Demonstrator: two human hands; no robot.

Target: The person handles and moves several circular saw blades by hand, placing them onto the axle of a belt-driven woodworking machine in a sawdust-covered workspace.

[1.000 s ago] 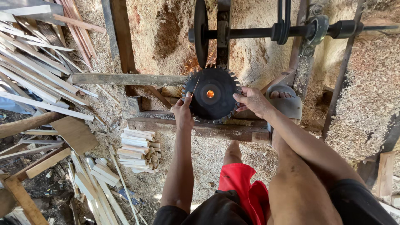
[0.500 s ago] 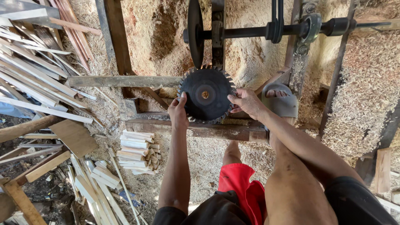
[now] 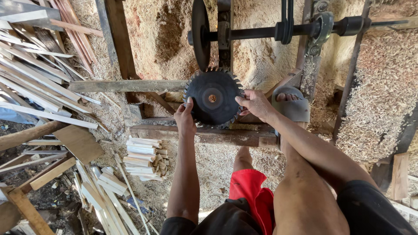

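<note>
I hold a dark circular saw blade [image 3: 213,99] with a toothed rim and a centre hole, flat side toward me, just below a black steel shaft [image 3: 257,32]. My left hand [image 3: 186,118] grips its lower left edge. My right hand [image 3: 254,103] pinches its right edge. Another dark disc [image 3: 200,32] is mounted edge-on on the shaft, directly above the blade. My right foot in a grey sandal [image 3: 292,106] rests on the wooden frame beside the blade.
A wooden beam [image 3: 204,135] runs under the blade. Sawdust heaps lie behind and wood shavings [image 3: 383,91] pile at the right. Stacked cut wood blocks [image 3: 143,159] sit on the floor, with long slats [image 3: 35,82] and planks at the left.
The blade and both hands have shifted slightly left and up in view, closer under the shaft; my grip on the blade is unchanged.
</note>
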